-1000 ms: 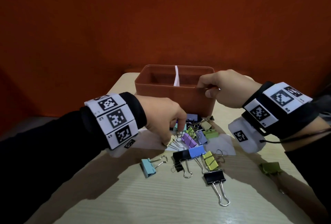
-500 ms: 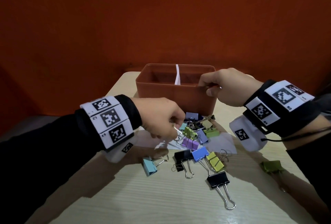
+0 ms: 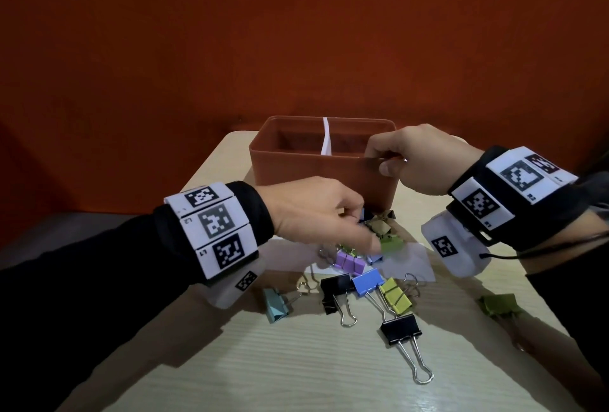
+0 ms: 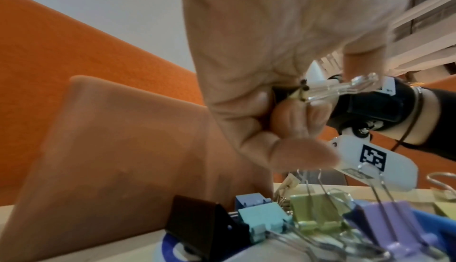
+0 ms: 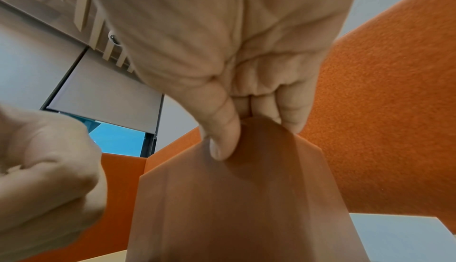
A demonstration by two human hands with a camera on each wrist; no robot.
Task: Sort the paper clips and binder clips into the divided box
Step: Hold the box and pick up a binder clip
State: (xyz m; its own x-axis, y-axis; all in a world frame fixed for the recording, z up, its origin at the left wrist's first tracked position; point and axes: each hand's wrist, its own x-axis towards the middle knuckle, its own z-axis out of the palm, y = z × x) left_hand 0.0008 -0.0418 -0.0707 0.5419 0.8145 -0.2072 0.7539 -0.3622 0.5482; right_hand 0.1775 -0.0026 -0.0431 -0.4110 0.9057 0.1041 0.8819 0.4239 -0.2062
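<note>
Little of the sorting looks done; what shows of the two compartments of the divided box appears bare, though their floors are hidden, so I cannot be sure. Starting at the left, a light-blue binder clip lies alone on the table, apart from the main pile; the left hand hovers above that pile with fingers curled, and in the left wrist view it pinches a small clip with shiny wire handles, body colour hard to tell. Beneath it sit purple, black, blue and yellow-green binder clips, tightly bunched and overlapping; a larger black one lies nearer me; no paper clips can be picked out for certain. The box stands just behind the pile, its white divider upright; the right hand grips the right end of the near rim, thumb outside. Far right, an olive clip sits close to the table edge and could be knocked off. The path up over the near wall seems short and free; the left compartment's rim is unobstructed.
</note>
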